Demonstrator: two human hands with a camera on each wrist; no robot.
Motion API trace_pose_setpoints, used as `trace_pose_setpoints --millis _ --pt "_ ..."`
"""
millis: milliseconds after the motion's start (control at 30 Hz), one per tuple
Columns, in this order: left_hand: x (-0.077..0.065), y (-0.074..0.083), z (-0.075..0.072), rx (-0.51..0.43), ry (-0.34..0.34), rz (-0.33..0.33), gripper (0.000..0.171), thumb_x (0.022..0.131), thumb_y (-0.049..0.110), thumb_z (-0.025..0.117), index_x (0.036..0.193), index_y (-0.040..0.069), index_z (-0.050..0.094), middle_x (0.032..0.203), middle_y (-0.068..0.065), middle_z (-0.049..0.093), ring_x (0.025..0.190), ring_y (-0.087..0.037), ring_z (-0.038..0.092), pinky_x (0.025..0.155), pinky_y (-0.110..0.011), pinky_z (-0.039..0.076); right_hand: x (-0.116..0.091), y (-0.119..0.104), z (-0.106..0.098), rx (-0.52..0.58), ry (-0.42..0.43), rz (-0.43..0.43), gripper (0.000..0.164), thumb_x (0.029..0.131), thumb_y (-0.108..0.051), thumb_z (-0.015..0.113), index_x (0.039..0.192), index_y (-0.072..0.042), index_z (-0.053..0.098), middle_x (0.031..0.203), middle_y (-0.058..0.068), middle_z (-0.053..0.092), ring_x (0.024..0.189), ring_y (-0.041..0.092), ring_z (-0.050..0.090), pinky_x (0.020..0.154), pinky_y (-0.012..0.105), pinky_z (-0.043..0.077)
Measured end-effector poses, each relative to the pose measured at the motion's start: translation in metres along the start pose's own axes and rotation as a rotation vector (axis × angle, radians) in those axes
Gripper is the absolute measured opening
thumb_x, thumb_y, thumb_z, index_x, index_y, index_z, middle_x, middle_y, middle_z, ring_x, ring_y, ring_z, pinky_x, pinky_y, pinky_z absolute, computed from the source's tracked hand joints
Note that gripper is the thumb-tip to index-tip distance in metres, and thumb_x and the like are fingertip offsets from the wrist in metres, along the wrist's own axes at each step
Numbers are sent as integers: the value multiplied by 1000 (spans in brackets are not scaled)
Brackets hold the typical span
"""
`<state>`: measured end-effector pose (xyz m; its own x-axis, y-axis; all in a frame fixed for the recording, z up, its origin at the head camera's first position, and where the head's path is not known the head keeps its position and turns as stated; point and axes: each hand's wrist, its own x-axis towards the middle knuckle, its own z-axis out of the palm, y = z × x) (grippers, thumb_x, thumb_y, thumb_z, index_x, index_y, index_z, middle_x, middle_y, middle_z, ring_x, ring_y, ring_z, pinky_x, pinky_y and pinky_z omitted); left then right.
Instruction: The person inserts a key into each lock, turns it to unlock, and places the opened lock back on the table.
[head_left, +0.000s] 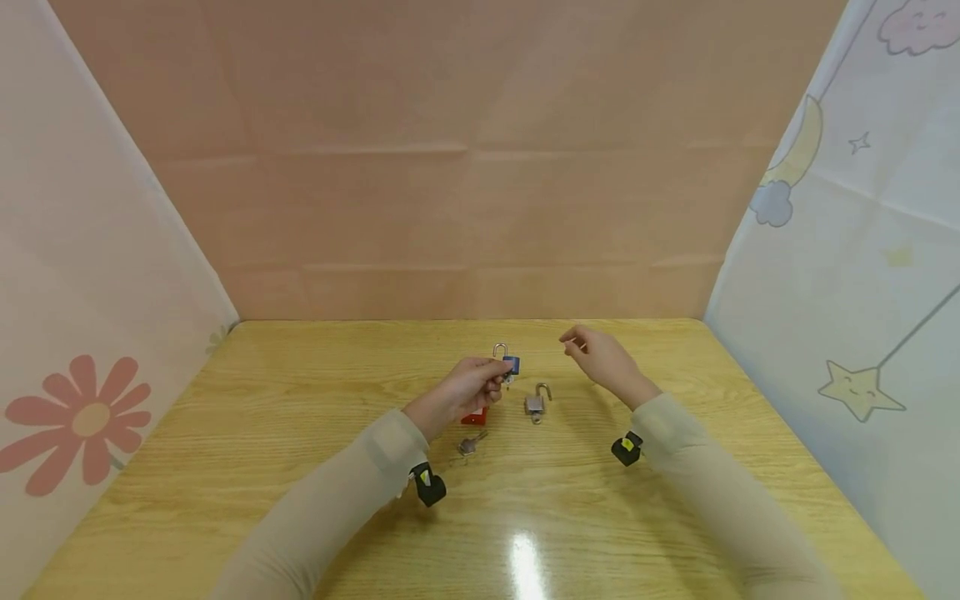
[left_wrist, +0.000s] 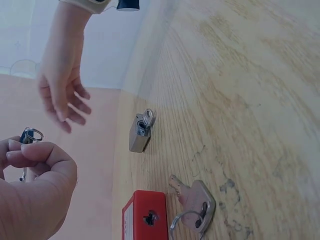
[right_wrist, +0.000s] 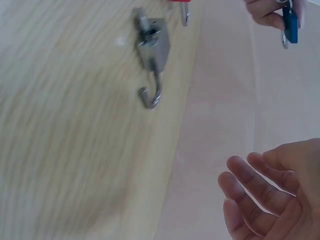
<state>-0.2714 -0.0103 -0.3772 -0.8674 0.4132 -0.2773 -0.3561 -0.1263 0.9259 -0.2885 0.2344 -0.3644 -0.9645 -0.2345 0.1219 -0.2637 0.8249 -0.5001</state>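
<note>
Padlock [head_left: 512, 364], blue, shackle swung open, is sitting in the left hand [head_left: 468, 385]; I am seeing thumb and bent fingers pinching its body above the wooden surface [head_left: 322, 375]. A metal ring [left_wrist: 36, 134] is showing beside it in the left wrist view. Right hand [head_left: 602, 360] is hovering off to the right, fingers loosely bent, a gap showing at the thumb, gripping nothing.

Down on the surface, between the two hands and nearer my viewpoint, a silver padlock [head_left: 534, 405] is lying with its shackle open, a key [left_wrist: 149, 117] poking out at its keyhole end. To its left a red padlock [head_left: 474, 417] is lying, partly hiding behind the left hand in the head view; the left wrist view is giving me its keyhole face. A loose silver key [head_left: 468, 447] with a wire ring is resting just beside it; whether they are touching, I am not managing to tell.

Black devices [head_left: 429, 485] are riding at both wrists, near pale sleeves [head_left: 322, 508]. Behind, a peach backdrop [head_left: 480, 208] is rising.
</note>
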Motion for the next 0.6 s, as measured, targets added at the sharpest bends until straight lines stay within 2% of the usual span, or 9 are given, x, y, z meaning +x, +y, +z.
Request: trace_pose_setpoints --millis 133,333,467,600 --pt "1 -1 -1 3 12 1 31 101 17 54 120 -7 55 70 2 47 54 -4 36 52 -17 37 -4 12 1 -46 -28 -7 28 103 -20 47 120 -3 62 105 13 69 95 29 65 75 42 54" --pt "2 -1 0 39 17 -4 31 101 17 54 121 -6 55 70 3 47 53 -4 35 52 -17 36 -7 21 3 -45 -132 24 30 103 -20 47 120 0 61 101 14 68 86 22 65 74 40 53" --pt "4 -3 2 74 29 3 23 99 17 56 112 -1 59 70 3 46 54 -6 35 53 -19 35 -7 22 3 -29 -160 35 30 103 -19 47 120 1 60 99 15 67 81 21 63 69 37 51" --pt "6 -4 4 168 62 39 18 96 18 61 102 1 63 76 1 47 58 -10 35 60 -26 34 -6 22 5 -24 -165 29 30 103 -20 47 119 1 61 97 15 67 80 23 64 65 34 51"
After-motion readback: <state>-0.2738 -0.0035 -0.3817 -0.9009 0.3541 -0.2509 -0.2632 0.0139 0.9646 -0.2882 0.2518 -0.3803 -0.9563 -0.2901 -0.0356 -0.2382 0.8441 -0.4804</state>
